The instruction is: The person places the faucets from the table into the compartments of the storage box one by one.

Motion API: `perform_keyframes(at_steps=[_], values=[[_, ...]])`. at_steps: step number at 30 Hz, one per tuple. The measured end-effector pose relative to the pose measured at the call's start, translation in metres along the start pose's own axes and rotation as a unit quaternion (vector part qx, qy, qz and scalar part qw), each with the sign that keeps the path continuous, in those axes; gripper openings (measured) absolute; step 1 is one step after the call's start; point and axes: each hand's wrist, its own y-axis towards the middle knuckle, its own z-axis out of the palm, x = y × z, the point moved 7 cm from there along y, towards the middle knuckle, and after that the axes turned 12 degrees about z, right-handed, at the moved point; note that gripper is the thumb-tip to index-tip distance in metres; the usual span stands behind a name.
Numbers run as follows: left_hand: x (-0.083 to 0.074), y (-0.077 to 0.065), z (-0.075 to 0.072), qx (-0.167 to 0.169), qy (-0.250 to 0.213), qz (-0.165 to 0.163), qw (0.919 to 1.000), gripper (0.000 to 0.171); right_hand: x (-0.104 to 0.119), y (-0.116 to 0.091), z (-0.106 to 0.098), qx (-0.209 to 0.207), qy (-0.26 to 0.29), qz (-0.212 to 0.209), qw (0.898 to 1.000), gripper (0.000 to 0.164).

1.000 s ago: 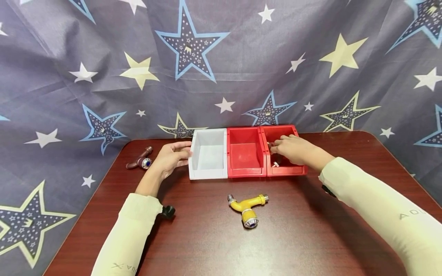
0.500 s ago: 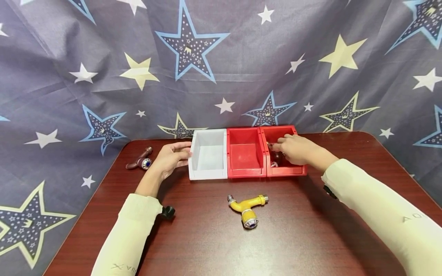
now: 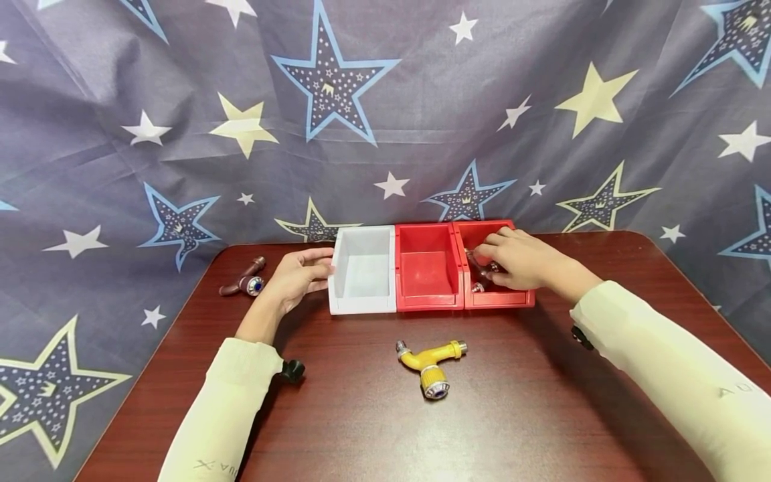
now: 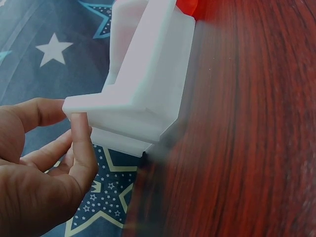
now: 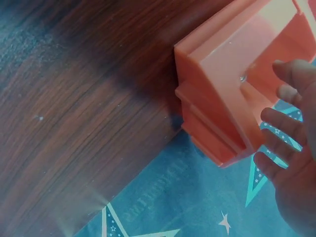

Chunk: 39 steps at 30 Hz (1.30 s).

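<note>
A white bin (image 3: 363,304) and two red bins stand in a row at the back of the table. My left hand (image 3: 296,278) is at the white bin's left side. In the left wrist view, its index finger and thumb pinch the rim. Over the right red bin (image 3: 501,299) is my right hand (image 3: 517,259), its fingers loosely spread with nothing visible between them in the right wrist view. A dark brown tap (image 3: 479,273) lies in that bin, partly hidden by the hand; whether the fingers touch it I cannot tell.
The middle red bin (image 3: 430,300) stands between the other bins. A yellow tap (image 3: 430,361) lies in front of them. Another brown tap (image 3: 245,280) is near the table's left edge. A star-patterned cloth (image 3: 385,120) hangs behind the table (image 3: 349,408).
My right hand has eased slightly up and right, its fingers loosening, and more of the brown tap in the right red bin shows. My left hand has stayed at the white bin.
</note>
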Motion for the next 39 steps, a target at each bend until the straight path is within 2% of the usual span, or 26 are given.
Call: perform_keyframes(at_steps=[9, 18, 29, 39], values=[[0.001, 0.001, 0.001, 0.001, -0.003, -0.004, 1.0000, 0.054, -0.001, -0.009, -0.020, -0.052, 0.017, -0.001, 0.998, 0.042], [-0.001, 0.000, 0.001, 0.000, -0.002, -0.004, 1.0000, 0.054, 0.008, -0.023, -0.035, -0.069, 0.029, 0.001, 0.997, 0.043], [-0.001, 0.000, 0.001, -0.004, 0.000, -0.005, 1.0000, 0.054, 0.041, -0.036, -0.043, -0.085, 0.027, -0.037, 0.995, 0.048], [-0.001, -0.001, 0.001, -0.001, -0.003, -0.003, 1.0000, 0.055, 0.078, -0.044, -0.033, -0.055, 0.011, -0.048, 0.997, 0.055]])
